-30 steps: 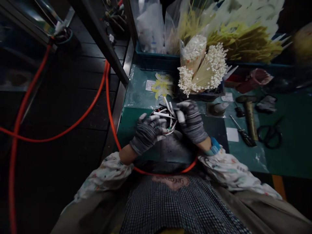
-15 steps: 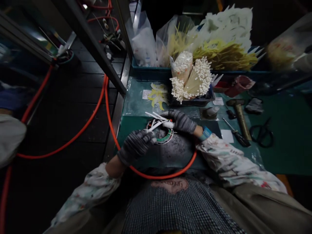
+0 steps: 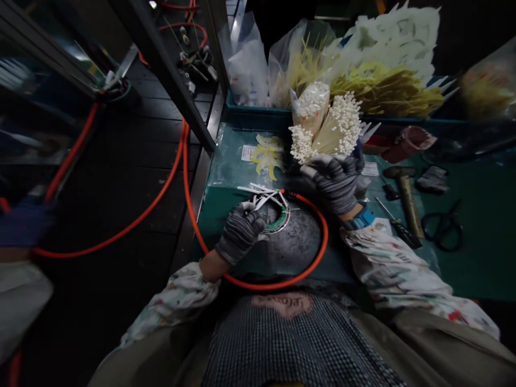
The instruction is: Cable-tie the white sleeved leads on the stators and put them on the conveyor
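My left hand [image 3: 238,234], in a grey knit glove, pinches several white cable ties [image 3: 262,194] where they lie across a green-and-white wire coil [image 3: 280,221]. The coil rests on a dark round metal plate [image 3: 294,239], ringed by an orange cable [image 3: 322,236]. My right hand [image 3: 335,183], gloved the same way, is away from the coil, its fingers against the lower edge of a thick bundle of white cable ties [image 3: 341,126]. Whether it grips them is hard to tell.
A green mat [image 3: 475,269] holds a hammer [image 3: 406,199], a screwdriver [image 3: 399,227], black scissors [image 3: 441,228] and a glove [image 3: 432,180]. Behind stands a blue crate [image 3: 258,118] with bagged yellow ties [image 3: 382,86]. A metal post [image 3: 161,70] and dark floor lie left, with another person's blue sleeve [image 3: 24,223].
My right hand has left the coil and moved up and right to the white tie bundle. My left hand stays at the coil, and the view has shifted slightly.
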Demonstrator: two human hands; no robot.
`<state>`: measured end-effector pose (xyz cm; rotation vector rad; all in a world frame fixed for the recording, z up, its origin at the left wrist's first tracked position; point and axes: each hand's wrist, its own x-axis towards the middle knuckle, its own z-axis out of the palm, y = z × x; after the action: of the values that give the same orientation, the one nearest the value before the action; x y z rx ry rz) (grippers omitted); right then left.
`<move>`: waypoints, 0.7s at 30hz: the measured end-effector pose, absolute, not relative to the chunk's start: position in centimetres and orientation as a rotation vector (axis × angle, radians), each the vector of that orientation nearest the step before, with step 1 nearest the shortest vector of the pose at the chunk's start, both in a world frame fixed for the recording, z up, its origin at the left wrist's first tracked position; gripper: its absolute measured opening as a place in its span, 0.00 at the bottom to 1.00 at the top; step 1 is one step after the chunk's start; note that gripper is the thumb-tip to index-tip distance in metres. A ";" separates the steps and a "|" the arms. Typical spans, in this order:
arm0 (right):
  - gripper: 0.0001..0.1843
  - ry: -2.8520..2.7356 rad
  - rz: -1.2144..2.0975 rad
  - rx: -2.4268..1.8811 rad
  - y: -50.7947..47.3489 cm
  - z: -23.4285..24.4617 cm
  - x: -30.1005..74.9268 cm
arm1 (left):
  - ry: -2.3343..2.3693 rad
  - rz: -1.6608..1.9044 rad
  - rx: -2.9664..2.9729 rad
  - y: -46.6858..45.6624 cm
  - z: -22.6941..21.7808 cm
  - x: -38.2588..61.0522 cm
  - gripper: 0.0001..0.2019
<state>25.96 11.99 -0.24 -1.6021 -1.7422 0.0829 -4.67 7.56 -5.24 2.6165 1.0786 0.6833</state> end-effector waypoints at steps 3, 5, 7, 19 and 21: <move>0.09 -1.770 0.163 -1.327 10.2 1.6 25.5 | 1.130 0.785 2.708 5.9 -5.0 -3.6 0.19; 0.05 -1.577 0.231 -1.200 8.3 3.5 24.7 | 1.176 0.849 2.772 5.3 -4.6 -3.4 0.20; 0.06 -1.362 0.332 -1.121 6.3 5.4 23.8 | 1.176 0.863 2.816 5.2 -4.3 -3.6 0.19; 0.14 -1.157 0.679 -1.352 -1.6 2.7 18.5 | 1.069 0.607 2.774 5.7 -3.2 -4.4 0.14; 0.15 -1.143 0.794 -1.298 -2.9 2.8 18.6 | 1.068 0.602 2.769 5.7 -2.9 -4.3 0.14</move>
<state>18.61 -2.85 2.79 -1.2978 -1.1432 0.7937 -4.27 5.68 -2.89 2.7694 1.0682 0.6022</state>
